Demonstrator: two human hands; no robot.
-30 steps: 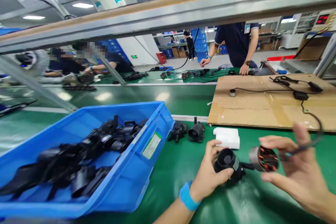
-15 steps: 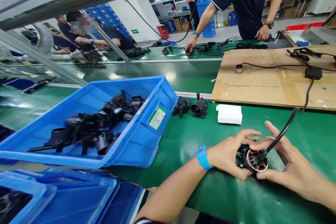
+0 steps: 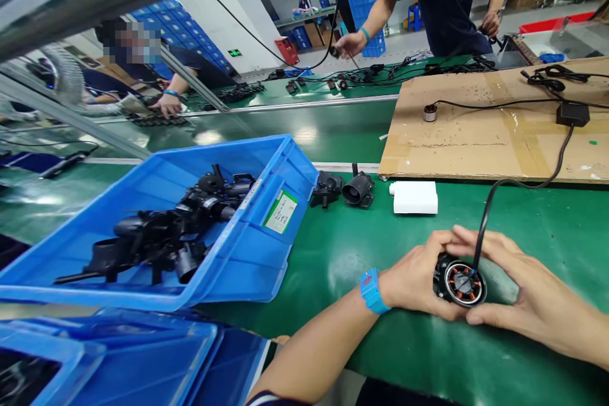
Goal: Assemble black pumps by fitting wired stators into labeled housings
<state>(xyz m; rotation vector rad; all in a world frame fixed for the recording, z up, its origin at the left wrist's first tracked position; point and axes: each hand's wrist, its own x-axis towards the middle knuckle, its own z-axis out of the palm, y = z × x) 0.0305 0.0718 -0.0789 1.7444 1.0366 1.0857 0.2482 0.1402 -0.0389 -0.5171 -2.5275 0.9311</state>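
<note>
Low over the green bench, my left hand [image 3: 419,276] wraps around a small black housing [image 3: 442,274] from the left. A round motor part [image 3: 465,283] with a silver rim and copper windings sits at the housing's right end, its open face toward me. My right hand [image 3: 528,288] curves around it from the right, thumb at the lower rim and fingers over the top. A black cable [image 3: 484,219] rises from the middle of the windings, passing by my right fingers. The undersides of both parts are hidden.
A blue bin [image 3: 247,266] of black plastic housings stands left, with stacked blue bins [image 3: 143,355] nearer. Two black housings [image 3: 358,189] and a white block [image 3: 415,197] lie ahead. A cardboard sheet [image 3: 447,146] bears another motor part [image 3: 430,113]. Co-workers [image 3: 438,0] work across the bench.
My right fingers have closed in around the motor part, from spread out to curved over its top. The cable now stands more upright in a loop. A co-worker's hand across the bench has lifted.
</note>
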